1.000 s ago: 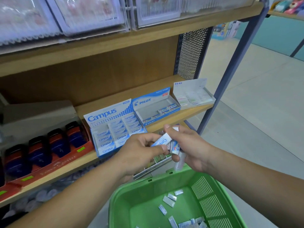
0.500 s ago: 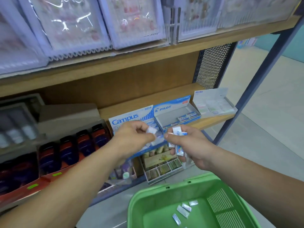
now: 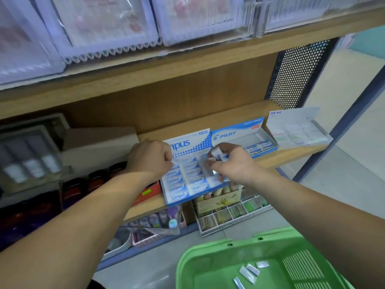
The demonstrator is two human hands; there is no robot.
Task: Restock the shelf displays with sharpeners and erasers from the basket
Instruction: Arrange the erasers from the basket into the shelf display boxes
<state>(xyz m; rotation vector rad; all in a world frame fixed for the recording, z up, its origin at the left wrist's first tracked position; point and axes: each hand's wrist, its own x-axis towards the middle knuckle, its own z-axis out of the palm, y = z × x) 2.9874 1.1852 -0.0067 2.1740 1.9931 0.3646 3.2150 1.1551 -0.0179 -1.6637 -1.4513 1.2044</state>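
Observation:
A blue-and-white Campus eraser display box point(image 3: 187, 176) sits on the wooden shelf point(image 3: 287, 157), filled with rows of erasers. My left hand point(image 3: 150, 159) is curled at the box's top-left corner, over the back row; what it pinches is hidden. My right hand point(image 3: 231, 165) hovers over the box's right side and grips a few small blue-and-white erasers point(image 3: 217, 155). A Pilot eraser box point(image 3: 248, 140) stands just right of it, nearly bare. The green basket point(image 3: 187, 265) is at the bottom right with several wrapped erasers point(image 3: 250, 272) inside.
A white display box point(image 3: 298, 130) stands at the shelf's right end. Dark red-and-blue sharpeners point(image 3: 70, 190) fill a red tray on the left. Grey boxes point(image 3: 98, 142) sit behind them. Binders line the upper shelf. Small stationery trays point(image 3: 229, 213) occupy the lower shelf.
Both hands rose from above the basket to the Campus box. My left hand carried an eraser to the box's back-left row; my right hand followed with its handful.

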